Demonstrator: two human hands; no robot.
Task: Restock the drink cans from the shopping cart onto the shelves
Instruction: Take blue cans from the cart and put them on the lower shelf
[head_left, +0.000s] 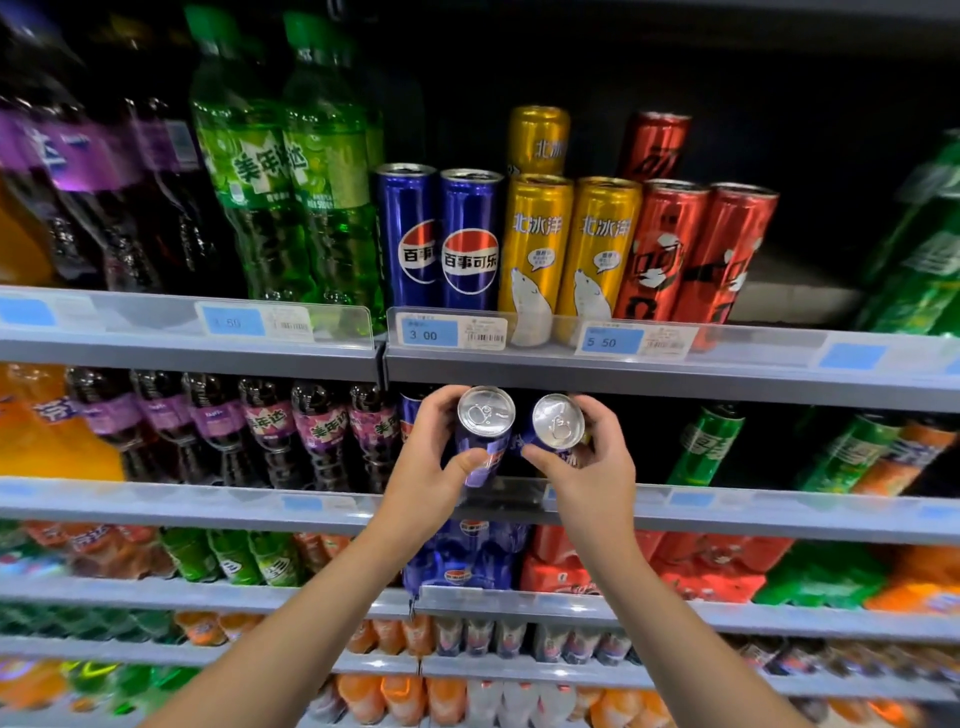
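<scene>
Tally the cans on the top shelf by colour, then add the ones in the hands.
Blue cans on the top shelf: 2
Gold cans on the top shelf: 3
Red cans on the top shelf: 3
Blue can in the left hand: 1
Blue can in the right hand: 1
Total: 10

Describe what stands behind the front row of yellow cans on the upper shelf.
Behind the front yellow cans, one more yellow can rises higher, seemingly stacked on a hidden can. Whatever stands beneath it or further back is covered or lost in the dark.
</scene>
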